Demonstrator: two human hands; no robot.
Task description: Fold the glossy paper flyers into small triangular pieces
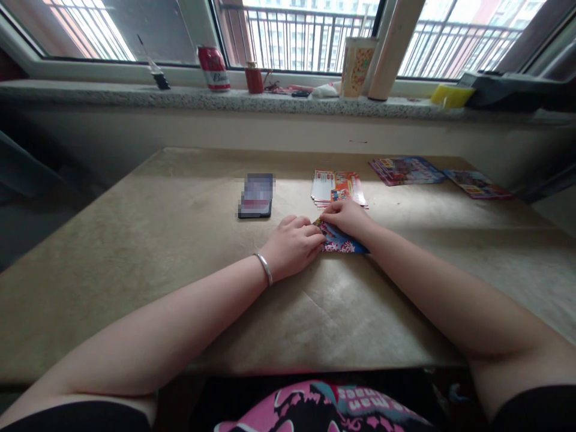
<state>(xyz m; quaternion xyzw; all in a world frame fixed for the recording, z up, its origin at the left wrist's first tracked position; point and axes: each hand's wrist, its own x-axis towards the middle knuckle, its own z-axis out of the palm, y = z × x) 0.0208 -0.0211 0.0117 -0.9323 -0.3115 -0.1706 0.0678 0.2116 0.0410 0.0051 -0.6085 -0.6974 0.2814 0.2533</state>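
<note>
A blue printed paper piece point(344, 243), patterned in red, white and yellow, lies on the table between my hands. My left hand point(297, 243) rests at its left edge, fingers curled together over it. A silver bangle point(263, 268) circles that wrist. Reaching over the paper's upper part, my right hand point(346, 217) pinches it near the top edge. Much of the paper is covered by both hands, so I cannot tell whether it is a flat sheet or an envelope. Just beyond my right hand is a stack of orange-and-white printed cards point(339, 187).
A phone point(256, 197) lies left of the card stack. Blue printed paper pieces point(407, 171) lie in a pile at the back right, beside another small pile point(477, 183). On the windowsill point(279, 102) stand a red can point(213, 69) and a patterned cup point(357, 67).
</note>
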